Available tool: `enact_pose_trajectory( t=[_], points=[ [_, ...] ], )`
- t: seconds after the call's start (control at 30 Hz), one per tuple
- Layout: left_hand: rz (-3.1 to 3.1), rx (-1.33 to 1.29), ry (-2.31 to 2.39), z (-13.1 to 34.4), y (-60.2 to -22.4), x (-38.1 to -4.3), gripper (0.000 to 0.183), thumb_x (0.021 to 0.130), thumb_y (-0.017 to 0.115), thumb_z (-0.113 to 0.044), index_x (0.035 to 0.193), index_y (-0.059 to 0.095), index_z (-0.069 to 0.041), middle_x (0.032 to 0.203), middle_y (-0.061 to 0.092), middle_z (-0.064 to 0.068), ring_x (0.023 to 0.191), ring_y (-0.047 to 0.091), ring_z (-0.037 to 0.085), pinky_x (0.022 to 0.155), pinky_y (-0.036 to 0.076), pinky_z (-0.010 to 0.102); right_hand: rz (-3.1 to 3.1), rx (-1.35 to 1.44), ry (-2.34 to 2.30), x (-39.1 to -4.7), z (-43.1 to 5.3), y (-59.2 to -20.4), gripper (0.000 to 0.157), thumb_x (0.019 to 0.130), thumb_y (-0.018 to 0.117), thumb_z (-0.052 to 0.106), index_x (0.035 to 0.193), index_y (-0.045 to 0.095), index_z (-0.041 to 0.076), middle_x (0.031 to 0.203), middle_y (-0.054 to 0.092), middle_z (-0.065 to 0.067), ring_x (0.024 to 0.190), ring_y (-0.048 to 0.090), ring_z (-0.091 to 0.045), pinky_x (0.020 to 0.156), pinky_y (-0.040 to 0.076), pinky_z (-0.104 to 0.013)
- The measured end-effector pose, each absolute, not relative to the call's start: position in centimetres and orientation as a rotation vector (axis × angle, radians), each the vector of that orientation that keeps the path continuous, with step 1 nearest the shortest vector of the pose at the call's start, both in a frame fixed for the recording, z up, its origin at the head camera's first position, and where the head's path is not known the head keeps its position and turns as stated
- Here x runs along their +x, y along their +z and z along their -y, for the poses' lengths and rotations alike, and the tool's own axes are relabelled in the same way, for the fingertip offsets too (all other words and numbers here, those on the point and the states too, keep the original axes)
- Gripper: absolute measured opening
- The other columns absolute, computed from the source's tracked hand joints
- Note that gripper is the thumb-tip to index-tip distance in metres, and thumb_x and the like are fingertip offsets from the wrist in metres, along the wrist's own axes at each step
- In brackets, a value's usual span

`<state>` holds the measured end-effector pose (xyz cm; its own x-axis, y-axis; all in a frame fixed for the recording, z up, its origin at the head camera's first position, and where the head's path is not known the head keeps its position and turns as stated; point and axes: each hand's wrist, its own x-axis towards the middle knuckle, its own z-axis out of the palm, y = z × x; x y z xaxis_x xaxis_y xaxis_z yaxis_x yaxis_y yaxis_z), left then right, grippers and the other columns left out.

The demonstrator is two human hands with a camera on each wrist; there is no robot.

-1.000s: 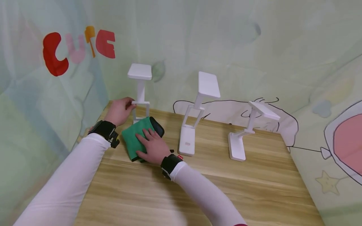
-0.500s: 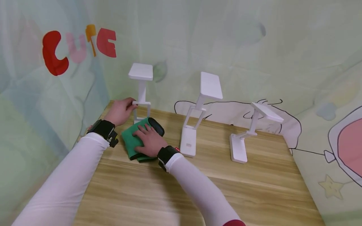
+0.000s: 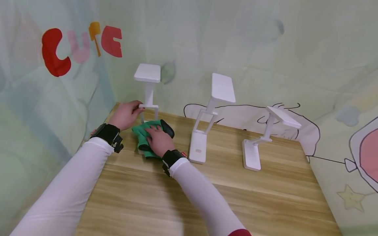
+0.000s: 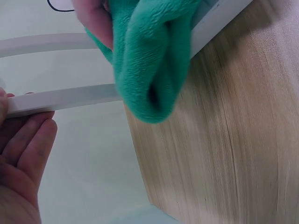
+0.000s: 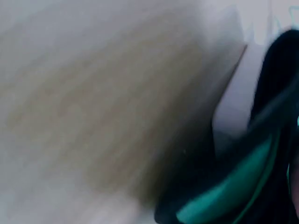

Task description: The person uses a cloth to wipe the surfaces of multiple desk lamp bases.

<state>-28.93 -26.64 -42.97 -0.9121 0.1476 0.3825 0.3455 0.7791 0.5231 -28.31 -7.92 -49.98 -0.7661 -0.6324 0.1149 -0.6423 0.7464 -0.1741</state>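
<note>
Three white folding desk lamps stand on the wooden table. At the left lamp (image 3: 148,72), my left hand (image 3: 125,115) pinches the hinge end of the upright frame between thumb and fingers; the left wrist view shows the fingers (image 4: 35,140) behind the white bar. My right hand (image 3: 160,141) rests on a green cloth (image 3: 141,131) with black edging, its fingers spread over it. The cloth lies bunched over that lamp's base and hides most of it. In the left wrist view a fold of the cloth hangs past the base's edge.
A middle lamp (image 3: 198,147) stands just right of the cloth, its head tilted up. Farther right is a lower lamp (image 3: 252,155). Printed fabric walls (image 3: 189,39) close in the table (image 3: 236,200) at the back and sides.
My right hand has slid the cloth up and slightly right along the left lamp's base, bunching it and baring the base's front corner. My left hand keeps its pinch on the lamp frame.
</note>
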Motion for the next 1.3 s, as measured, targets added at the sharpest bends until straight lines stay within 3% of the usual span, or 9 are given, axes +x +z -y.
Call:
enact_pose_trajectory(
  t=[0.17,0.3,0.4,0.57,0.7,0.83,1.1,1.3],
  points=[
    [2.632,-0.366,-0.879,26.6,-43.0,-29.1,0.017,0.103,0.056,-0.016,0.110,0.064,-0.002,0.082,0.063,0.014,0.064,0.051,0.024,0.060,0.040,0.041,2.823,1.014,0.130,-26.8,7.6,-49.5,0.032,0.105,0.053,0.023,0.136,0.059,0.024,0.137,0.059,-0.003,0.121,0.055,-0.023,0.084,0.057,-0.036],
    [2.640,-0.354,-0.869,26.6,-43.1,-28.9,0.018,0.103,0.057,-0.016,0.110,0.064,-0.002,0.083,0.065,0.014,0.066,0.053,0.025,0.061,0.042,0.043,2.753,1.140,0.012,-25.1,6.8,-49.7,0.033,0.104,0.053,0.018,0.136,0.060,0.025,0.135,0.061,-0.001,0.121,0.055,-0.020,0.071,0.059,-0.032],
    [2.647,-0.346,-0.856,26.8,-43.1,-28.8,0.018,0.102,0.057,-0.016,0.110,0.065,-0.002,0.084,0.066,0.013,0.067,0.055,0.025,0.061,0.044,0.043,2.660,1.302,0.034,-24.5,6.5,-50.0,0.033,0.104,0.054,0.017,0.135,0.061,0.026,0.135,0.060,0.001,0.125,0.051,-0.019,0.077,0.057,-0.030],
    [2.640,-0.356,-0.841,26.7,-43.4,-28.6,0.014,0.101,0.059,-0.014,0.107,0.065,-0.003,0.076,0.061,0.010,0.061,0.050,0.023,0.057,0.039,0.039,2.549,1.562,0.140,-25.5,7.0,-50.4,0.032,0.104,0.054,0.016,0.134,0.061,0.024,0.139,0.057,0.000,0.132,0.044,-0.020,0.103,0.044,-0.030],
    [2.640,-0.369,-0.840,26.7,-43.3,-28.7,0.015,0.101,0.059,-0.015,0.109,0.064,-0.003,0.077,0.060,0.009,0.059,0.048,0.023,0.055,0.038,0.038,2.630,1.507,0.206,-27.1,8.2,-50.4,0.032,0.104,0.054,0.019,0.136,0.060,0.021,0.148,0.047,-0.010,0.138,0.035,-0.029,0.113,0.031,-0.039],
    [2.641,-0.386,-0.867,26.8,-43.1,-29.0,0.018,0.103,0.055,-0.017,0.111,0.063,-0.003,0.084,0.065,0.012,0.061,0.050,0.023,0.057,0.039,0.039,2.720,1.330,0.235,-28.2,9.1,-50.6,0.031,0.105,0.051,0.019,0.135,0.057,0.022,0.148,0.045,-0.012,0.138,0.033,-0.029,0.112,0.034,-0.045],
    [2.629,-0.384,-0.874,26.7,-43.1,-29.1,0.016,0.103,0.057,-0.016,0.109,0.064,-0.002,0.085,0.066,0.014,0.064,0.051,0.024,0.058,0.040,0.040,2.820,1.182,0.274,-28.4,7.9,-50.2,0.032,0.108,0.043,0.016,0.138,0.053,0.023,0.144,0.052,0.001,0.135,0.039,-0.018,0.101,0.046,-0.035],
    [2.618,-0.378,-0.868,26.8,-43.3,-29.2,0.016,0.102,0.058,-0.016,0.107,0.064,-0.003,0.083,0.065,0.011,0.065,0.052,0.024,0.059,0.040,0.040,2.873,1.200,0.299,-27.6,6.1,-49.7,0.034,0.110,0.037,0.018,0.142,0.048,0.025,0.149,0.047,0.003,0.137,0.037,-0.019,0.093,0.052,-0.037]
  ],
)
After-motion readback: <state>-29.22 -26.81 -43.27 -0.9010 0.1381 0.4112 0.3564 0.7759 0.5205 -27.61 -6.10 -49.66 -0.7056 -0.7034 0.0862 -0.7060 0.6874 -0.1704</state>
